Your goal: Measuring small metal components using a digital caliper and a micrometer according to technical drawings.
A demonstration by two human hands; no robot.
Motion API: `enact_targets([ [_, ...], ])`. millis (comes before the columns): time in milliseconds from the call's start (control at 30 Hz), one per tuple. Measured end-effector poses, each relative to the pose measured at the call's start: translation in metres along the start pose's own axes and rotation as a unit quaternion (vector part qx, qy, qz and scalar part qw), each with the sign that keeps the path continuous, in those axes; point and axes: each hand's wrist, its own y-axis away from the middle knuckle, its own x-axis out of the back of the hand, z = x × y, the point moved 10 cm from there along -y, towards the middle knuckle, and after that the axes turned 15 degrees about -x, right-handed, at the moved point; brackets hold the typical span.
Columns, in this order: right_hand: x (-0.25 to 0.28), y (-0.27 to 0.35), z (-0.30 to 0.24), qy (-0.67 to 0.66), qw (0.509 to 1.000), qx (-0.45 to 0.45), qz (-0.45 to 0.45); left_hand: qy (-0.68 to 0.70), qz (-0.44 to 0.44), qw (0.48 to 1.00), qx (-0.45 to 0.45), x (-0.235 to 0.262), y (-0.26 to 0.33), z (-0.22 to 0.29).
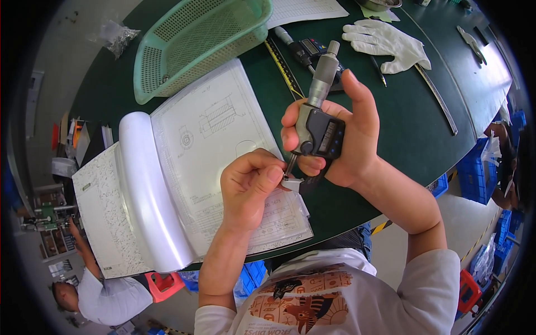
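My right hand (349, 137) grips a digital micrometer (319, 120), grey with a dark display body, its thimble pointing up and away. My left hand (248, 187) pinches a small metal part (290, 182) between thumb and fingers and holds it at the micrometer's lower jaw. Both hands hover over an open binder of technical drawings (223, 145) on the dark green table (402, 128).
A pale green perforated plastic basket (195, 39) stands at the back left. Behind the hands lie a digital caliper (304, 50), a steel ruler (285, 70), a pen (378, 71), a white cotton glove (388, 42) and paper sheets (307, 10). Another person (95, 290) bends at lower left; blue crates (480, 173) stand right.
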Motion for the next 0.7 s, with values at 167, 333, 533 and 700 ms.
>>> enact_targets([
  [167, 0.002, -0.003, 0.003, -0.012, 1.000, -0.023, 0.004, -0.002, 0.002, 1.000, 0.000, 0.000, 0.000, 0.000],
  [333, 0.000, -0.002, 0.003, -0.006, 1.000, -0.019, 0.000, -0.011, 0.002, 1.000, 0.001, 0.003, 0.001, 0.000],
  [533, -0.002, -0.002, 0.003, -0.018, 0.999, -0.016, -0.027, -0.007, -0.005, 1.000, 0.009, 0.000, 0.003, -0.003],
  [700, 0.000, -0.004, 0.004, -0.037, 0.998, -0.029, -0.029, 0.000, 0.012, 1.000, 0.022, 0.001, 0.003, -0.002],
])
